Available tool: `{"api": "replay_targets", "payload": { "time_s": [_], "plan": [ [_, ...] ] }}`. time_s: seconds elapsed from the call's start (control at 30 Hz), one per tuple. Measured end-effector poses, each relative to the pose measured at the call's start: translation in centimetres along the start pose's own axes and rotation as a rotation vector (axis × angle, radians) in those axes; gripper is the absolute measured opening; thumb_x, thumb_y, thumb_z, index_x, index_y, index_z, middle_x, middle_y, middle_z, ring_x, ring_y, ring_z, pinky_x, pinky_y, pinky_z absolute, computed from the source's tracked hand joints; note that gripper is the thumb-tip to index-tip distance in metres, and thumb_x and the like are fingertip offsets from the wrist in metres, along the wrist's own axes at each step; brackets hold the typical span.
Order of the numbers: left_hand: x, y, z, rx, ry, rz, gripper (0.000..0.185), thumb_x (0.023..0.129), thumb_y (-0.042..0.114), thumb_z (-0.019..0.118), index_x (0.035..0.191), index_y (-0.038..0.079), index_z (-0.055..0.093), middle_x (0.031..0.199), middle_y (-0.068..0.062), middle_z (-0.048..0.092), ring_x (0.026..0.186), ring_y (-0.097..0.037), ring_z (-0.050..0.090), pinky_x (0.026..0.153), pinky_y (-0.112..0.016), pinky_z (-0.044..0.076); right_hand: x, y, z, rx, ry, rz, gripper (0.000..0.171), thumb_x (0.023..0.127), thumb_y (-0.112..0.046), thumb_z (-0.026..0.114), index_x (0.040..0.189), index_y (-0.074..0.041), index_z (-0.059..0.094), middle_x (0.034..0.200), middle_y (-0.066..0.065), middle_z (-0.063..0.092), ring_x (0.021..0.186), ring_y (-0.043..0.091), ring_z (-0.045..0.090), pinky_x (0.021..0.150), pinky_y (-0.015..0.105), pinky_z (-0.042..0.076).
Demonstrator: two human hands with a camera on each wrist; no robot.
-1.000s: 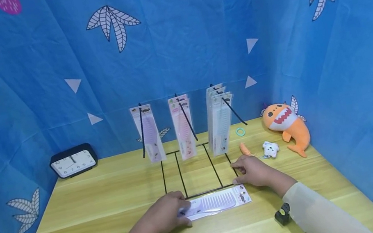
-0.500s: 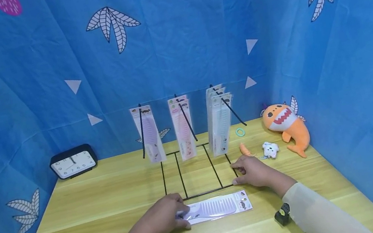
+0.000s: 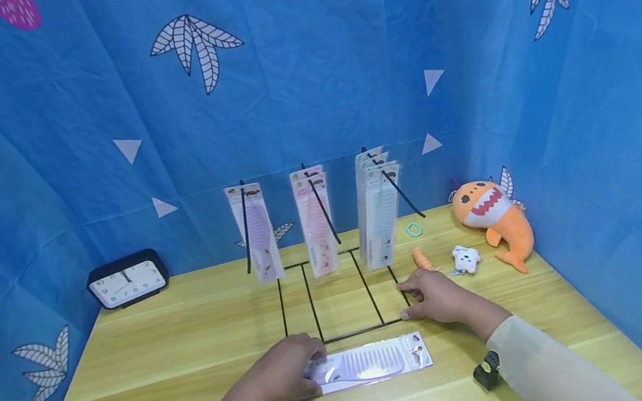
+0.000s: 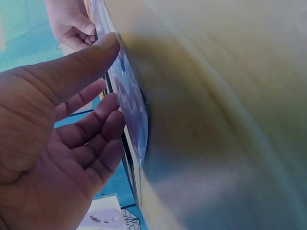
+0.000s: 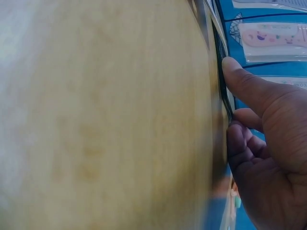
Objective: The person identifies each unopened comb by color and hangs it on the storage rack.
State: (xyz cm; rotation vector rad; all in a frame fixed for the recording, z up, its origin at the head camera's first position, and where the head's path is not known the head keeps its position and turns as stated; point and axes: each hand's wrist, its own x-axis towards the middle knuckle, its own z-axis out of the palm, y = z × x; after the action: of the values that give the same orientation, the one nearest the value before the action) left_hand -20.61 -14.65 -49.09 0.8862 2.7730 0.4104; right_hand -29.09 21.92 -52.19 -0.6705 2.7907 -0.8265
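Note:
A purple comb in a clear pack [image 3: 370, 362] lies flat on the table in front of the black wire rack [image 3: 354, 333]. My left hand [image 3: 281, 376] grips the pack's left end, thumb at the near edge and curled fingers at the far edge; that end is partly hidden under it. In the left wrist view the same pack [image 4: 132, 108] runs between thumb and fingertips. At the rack's front right corner, my right hand [image 3: 437, 296] holds the base wire with thumb and fingers, and the right wrist view has the thumb [image 5: 242, 79] against the dark wire.
Packed combs hang on the rack's hooks: purple [image 3: 261, 232] left, pink [image 3: 318, 226] middle, several pale green [image 3: 381, 218] right. A clock [image 3: 127, 279] stands back left. At right are an orange shark plush [image 3: 494, 216], a white bear charm [image 3: 466, 259], a green ring [image 3: 413, 229] and an orange trinket [image 3: 421, 258].
The packed purple comb has slid a little toward me, away from the rack's front bar, with my left hand at its end. My right hand stays at the rack corner.

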Motion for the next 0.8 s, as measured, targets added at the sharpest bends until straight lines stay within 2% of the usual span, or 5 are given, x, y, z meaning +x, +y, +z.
{"api": "replay_targets", "payload": {
  "time_s": [0.4,0.6,0.67,0.8],
  "plan": [
    [-0.17,0.15,-0.36,-0.020,-0.047,-0.007,0.059,0.079,0.023,0.098,0.131,0.020,0.070,0.118,0.007,0.066,0.098,-0.007,0.060,0.095,-0.037,0.060,0.03,0.13,0.00,-0.015,0.007,-0.006,0.065,0.092,-0.030,0.090,0.144,0.003,0.067,0.095,0.001,0.056,0.086,0.015,0.050,0.077,0.032,0.044],
    [-0.07,0.16,-0.32,0.013,-0.052,-0.002,0.071,0.081,0.021,0.097,0.145,0.017,0.066,0.139,-0.003,0.070,0.122,-0.021,0.069,0.108,-0.044,0.059,0.00,0.17,0.02,-0.003,0.001,-0.002,0.066,0.093,-0.029,0.089,0.145,0.005,0.066,0.097,0.002,0.057,0.088,0.015,0.051,0.079,0.033,0.045],
    [-0.09,0.14,-0.34,0.018,-0.040,0.008,0.067,0.083,0.018,0.095,0.145,0.017,0.067,0.139,-0.003,0.071,0.121,-0.020,0.070,0.106,-0.043,0.059,-0.01,0.22,0.03,0.004,-0.001,-0.003,0.067,0.093,-0.029,0.089,0.145,0.005,0.066,0.097,0.002,0.057,0.088,0.016,0.051,0.079,0.033,0.045],
    [-0.22,0.14,-0.64,0.023,-0.005,0.026,0.049,0.089,0.015,0.090,0.135,0.017,0.074,0.132,0.000,0.075,0.116,-0.018,0.071,0.102,-0.041,0.061,-0.02,0.25,0.05,0.014,-0.004,-0.003,0.067,0.093,-0.029,0.089,0.145,0.005,0.065,0.098,0.001,0.057,0.089,0.015,0.051,0.079,0.033,0.045]
  ]
}}
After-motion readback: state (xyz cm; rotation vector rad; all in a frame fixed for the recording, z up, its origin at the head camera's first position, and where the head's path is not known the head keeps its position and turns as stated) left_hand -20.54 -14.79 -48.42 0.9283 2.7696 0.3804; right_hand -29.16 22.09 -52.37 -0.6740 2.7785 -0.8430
